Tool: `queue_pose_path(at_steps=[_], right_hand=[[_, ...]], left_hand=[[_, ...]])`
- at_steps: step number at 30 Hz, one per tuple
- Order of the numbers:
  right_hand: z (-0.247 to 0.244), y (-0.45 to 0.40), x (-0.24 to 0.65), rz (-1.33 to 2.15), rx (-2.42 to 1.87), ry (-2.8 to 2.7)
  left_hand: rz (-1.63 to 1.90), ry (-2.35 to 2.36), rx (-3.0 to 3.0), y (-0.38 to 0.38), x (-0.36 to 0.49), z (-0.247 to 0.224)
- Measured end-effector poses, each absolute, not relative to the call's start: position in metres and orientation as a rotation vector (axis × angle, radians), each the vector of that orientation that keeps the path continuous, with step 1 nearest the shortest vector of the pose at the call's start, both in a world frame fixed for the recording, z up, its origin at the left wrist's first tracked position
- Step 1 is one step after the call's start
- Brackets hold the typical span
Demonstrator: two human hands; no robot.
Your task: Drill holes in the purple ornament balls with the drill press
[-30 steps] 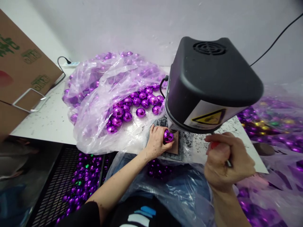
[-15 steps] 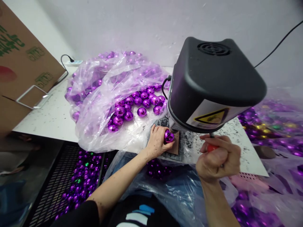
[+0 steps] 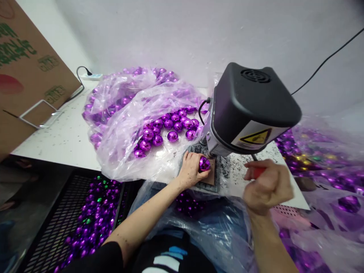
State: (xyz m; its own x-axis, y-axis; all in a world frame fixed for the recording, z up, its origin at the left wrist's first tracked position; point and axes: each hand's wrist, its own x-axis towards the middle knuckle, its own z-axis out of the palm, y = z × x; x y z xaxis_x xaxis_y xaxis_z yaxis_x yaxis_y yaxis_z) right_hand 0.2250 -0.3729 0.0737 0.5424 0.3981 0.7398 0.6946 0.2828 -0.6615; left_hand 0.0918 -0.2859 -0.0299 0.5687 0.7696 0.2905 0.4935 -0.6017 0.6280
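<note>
Purple and faceted, the ball [image 3: 204,163] sits pinched in our left hand [image 3: 191,170] on the pad under the black press [image 3: 250,110]; our right hand [image 3: 267,187] clenches the red lever handle [image 3: 258,172]. Drilling seems underway; next, steadiness matters.

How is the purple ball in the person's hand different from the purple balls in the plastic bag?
The purple ball is alone, gripped by the left hand; the balls in the bag lie heaped and untouched. The held ball sits on a small brown pad under the black machine; the bag's balls rest on clear plastic beside it. Both are shiny, faceted, purple, and look similar in size.
</note>
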Motion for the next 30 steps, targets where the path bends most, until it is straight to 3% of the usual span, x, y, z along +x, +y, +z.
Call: queue_pose_path(at_steps=[7,17,23,26,30], right_hand=[[0.148,-0.353,0.251,0.142,-1.491,-0.981],[0.146,-0.341,0.248,0.301,-1.269,-0.848],[0.147,-0.342,0.250,0.286,-1.323,-0.874],[0.147,-0.343,0.250,0.295,-1.311,-0.872],[0.147,-0.344,0.250,0.300,-1.359,-0.842]], left_hand=[[0.806,1.006,2.290,-0.291,0.087,-0.020],[0.465,0.944,2.208,-0.348,0.001,-0.006],[0.651,1.246,2.227,-0.243,0.009,0.020],[0.519,1.597,2.196,-0.183,0.027,0.023],[0.460,1.591,2.151,-0.155,0.042,0.014]])
